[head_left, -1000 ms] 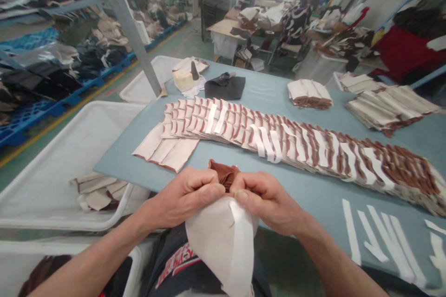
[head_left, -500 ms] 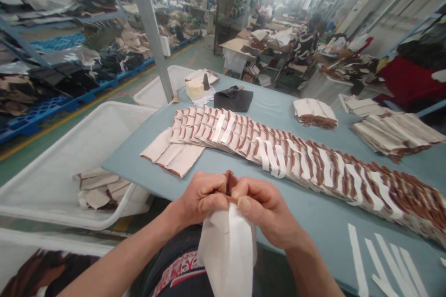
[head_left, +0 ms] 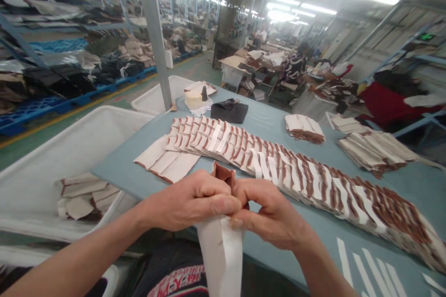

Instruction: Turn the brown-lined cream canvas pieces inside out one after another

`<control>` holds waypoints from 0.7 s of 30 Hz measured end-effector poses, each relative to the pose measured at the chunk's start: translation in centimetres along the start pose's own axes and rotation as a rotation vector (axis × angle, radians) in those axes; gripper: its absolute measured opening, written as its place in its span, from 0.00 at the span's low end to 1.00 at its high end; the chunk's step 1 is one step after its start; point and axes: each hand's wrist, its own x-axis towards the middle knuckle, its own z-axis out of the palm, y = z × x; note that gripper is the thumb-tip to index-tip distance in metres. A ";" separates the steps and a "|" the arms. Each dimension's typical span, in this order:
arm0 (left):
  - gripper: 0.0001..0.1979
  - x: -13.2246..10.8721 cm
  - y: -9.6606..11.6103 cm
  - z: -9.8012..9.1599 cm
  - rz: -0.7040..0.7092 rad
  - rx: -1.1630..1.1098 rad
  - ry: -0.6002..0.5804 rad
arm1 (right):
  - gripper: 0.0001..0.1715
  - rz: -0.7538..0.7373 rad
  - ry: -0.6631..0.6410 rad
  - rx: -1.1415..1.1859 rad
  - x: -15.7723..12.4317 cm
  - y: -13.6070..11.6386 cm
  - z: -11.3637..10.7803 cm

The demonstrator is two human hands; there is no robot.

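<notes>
My left hand (head_left: 195, 202) and my right hand (head_left: 270, 211) meet in front of my body, at the near edge of the table. Both are closed on a cream-backed brown material piece (head_left: 216, 257), thumbs on the near side. Its brown part (head_left: 223, 171) sticks up in a fold above my fingers, while the cream part hangs below them, with a whiter band along its right side. My curled fingertips are partly hidden behind the material. Beyond my hands runs a long overlapping row of similar pieces (head_left: 240, 144), with white strips (head_left: 316, 178) laid across it.
Loose white strips (head_left: 369, 271) lie on the blue-green table (head_left: 285, 241) at right. Farther back are a black sheet (head_left: 230, 111), a dark cone on a yellowish block (head_left: 193, 98) and stacked pieces (head_left: 304, 127). White bins (head_left: 69, 134) stand left, near a metal post (head_left: 153, 32).
My left thumb has slid right across the fold, close to my right thumb. More brown material shows above my fingers, and the hanging part has swung slightly left. The camera view has shifted.
</notes>
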 end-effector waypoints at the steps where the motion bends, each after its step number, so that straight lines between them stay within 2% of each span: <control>1: 0.31 0.1 -0.3 0.3 -0.045 -0.095 0.003 | 0.30 0.014 0.005 0.064 0.0 0.2 0.3; 4: 0.34 0.1 -1.8 1.2 -0.104 -0.324 0.075 | 0.31 0.059 0.037 0.289 -0.4 0.7 1.5; 8: 0.33 -0.4 -3.5 1.9 -0.075 -0.409 0.134 | 0.28 0.092 0.054 0.412 -1.2 0.9 2.4; 11: 0.31 -0.8 -3.8 1.5 -0.118 -0.385 0.108 | 0.24 0.076 -0.006 0.292 -1.6 0.4 1.9; 13: 0.29 -0.9 -3.3 1.1 -0.092 -0.312 0.090 | 0.20 0.050 -0.022 0.148 -1.7 -0.1 1.4; 17: 0.22 -1.0 -1.0 0.3 0.031 -0.075 0.046 | 0.12 -0.052 -0.020 -0.148 -2.3 -1.5 0.7; 21: 0.18 -1.2 1.3 0.3 -0.007 0.179 -0.075 | 0.12 -0.136 0.000 -0.359 -2.9 -2.7 0.9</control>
